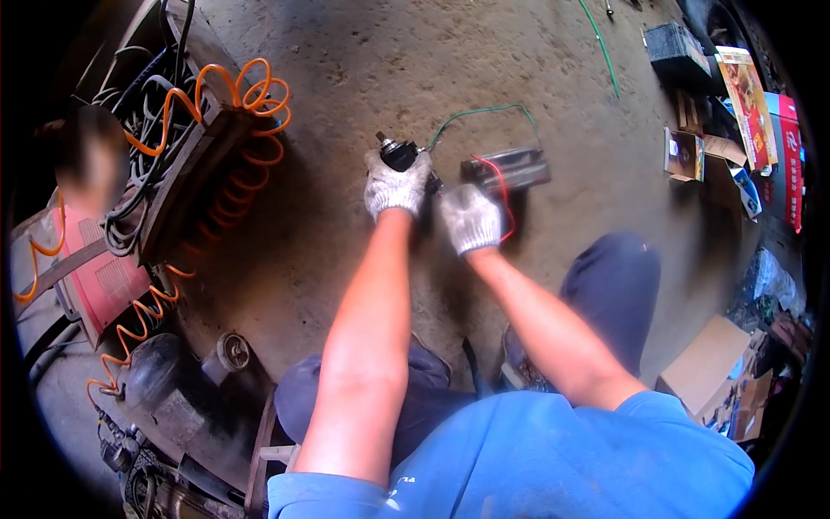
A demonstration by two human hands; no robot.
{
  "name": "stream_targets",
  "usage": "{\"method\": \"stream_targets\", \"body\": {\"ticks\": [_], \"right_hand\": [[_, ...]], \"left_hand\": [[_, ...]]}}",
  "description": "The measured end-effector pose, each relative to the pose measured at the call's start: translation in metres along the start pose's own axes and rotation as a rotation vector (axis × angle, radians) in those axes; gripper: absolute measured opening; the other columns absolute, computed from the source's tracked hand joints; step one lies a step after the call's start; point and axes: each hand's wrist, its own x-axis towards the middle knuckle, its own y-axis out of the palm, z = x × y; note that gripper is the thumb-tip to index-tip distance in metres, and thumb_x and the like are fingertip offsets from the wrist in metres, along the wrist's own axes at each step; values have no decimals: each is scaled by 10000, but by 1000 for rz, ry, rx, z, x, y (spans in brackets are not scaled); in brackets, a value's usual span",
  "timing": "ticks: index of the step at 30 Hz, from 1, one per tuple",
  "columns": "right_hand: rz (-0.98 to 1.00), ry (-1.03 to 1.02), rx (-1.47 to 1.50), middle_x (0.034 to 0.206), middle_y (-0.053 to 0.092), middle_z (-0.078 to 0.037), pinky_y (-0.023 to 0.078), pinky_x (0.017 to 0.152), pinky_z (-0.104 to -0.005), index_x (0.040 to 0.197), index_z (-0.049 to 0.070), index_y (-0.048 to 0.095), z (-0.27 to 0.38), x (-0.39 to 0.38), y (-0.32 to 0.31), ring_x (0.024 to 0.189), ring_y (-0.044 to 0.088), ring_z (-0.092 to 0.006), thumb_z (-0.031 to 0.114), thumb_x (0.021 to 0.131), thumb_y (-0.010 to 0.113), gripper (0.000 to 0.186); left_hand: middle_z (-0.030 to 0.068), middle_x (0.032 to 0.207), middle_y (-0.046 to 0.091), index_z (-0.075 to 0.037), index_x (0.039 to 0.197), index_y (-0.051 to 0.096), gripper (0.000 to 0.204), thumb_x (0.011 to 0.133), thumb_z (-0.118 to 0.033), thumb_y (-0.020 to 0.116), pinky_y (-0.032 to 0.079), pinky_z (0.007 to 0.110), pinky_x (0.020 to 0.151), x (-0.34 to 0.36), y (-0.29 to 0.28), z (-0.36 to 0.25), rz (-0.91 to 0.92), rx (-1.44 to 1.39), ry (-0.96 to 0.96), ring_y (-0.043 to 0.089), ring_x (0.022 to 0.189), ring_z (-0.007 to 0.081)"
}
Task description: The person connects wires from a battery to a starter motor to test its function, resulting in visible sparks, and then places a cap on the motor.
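Note:
Wearing a white knit glove, my left hand point(396, 185) is closed around a black and metal motor-like part point(398, 154) with a short shaft at its far end. Just to its right, my right hand point(469, 218), also gloved, has its fingers curled in close to that part; what they pinch is hidden. A dark, battery-like box point(517, 169) lies on the floor beyond my right hand, somewhat blurred. From it a green wire point(484, 110) arcs over to the motor-like part. A red wire point(504, 195) bends down from the box beside my right hand.
On the left, an orange coiled air hose point(264, 95) hangs over a rack with grey cables, near a red machine casing point(104, 268) and a dark tank point(177, 389). Cardboard boxes point(707, 355) and another battery-like box point(679, 48) line the right. My bent knees flank my arms.

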Motion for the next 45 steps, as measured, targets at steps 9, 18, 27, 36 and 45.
{"method": "stream_targets", "body": {"ticks": [9,18,27,36,45], "right_hand": [[12,23,29,769,708,-221,551,689,-565,843,97,673,6,2,-3,748,700,-456,303,939,694,229],[10,-11,48,795,716,-216,553,700,-557,853,98,680,5,1,-3,769,706,-448,302,934,709,221],[-5,-17,76,798,718,-214,560,705,-544,864,88,684,5,2,-4,773,709,-445,276,939,691,203],[18,36,100,802,718,-215,560,708,-548,861,89,686,12,4,-7,776,707,-449,273,937,684,199],[13,33,106,804,715,-217,558,709,-551,854,93,688,11,5,-8,782,704,-450,264,928,681,186]], "left_hand": [[300,1293,691,-32,1429,496,997,691,-618,823,531,501,1049,2,-2,1,13,7,-33,672,1227,455],[327,1317,672,21,1422,493,1034,686,-632,809,523,497,1069,1,-4,-2,2,44,-74,657,1254,464],[319,1318,676,25,1417,500,1015,698,-622,805,528,496,1064,-1,-4,-5,11,42,-88,661,1253,456],[320,1303,683,29,1408,507,1011,698,-621,812,534,501,1053,3,-1,0,-5,55,-76,667,1244,454],[322,1314,678,34,1427,497,1036,704,-647,794,529,503,1059,0,-5,-6,27,59,-86,662,1254,453]]}}
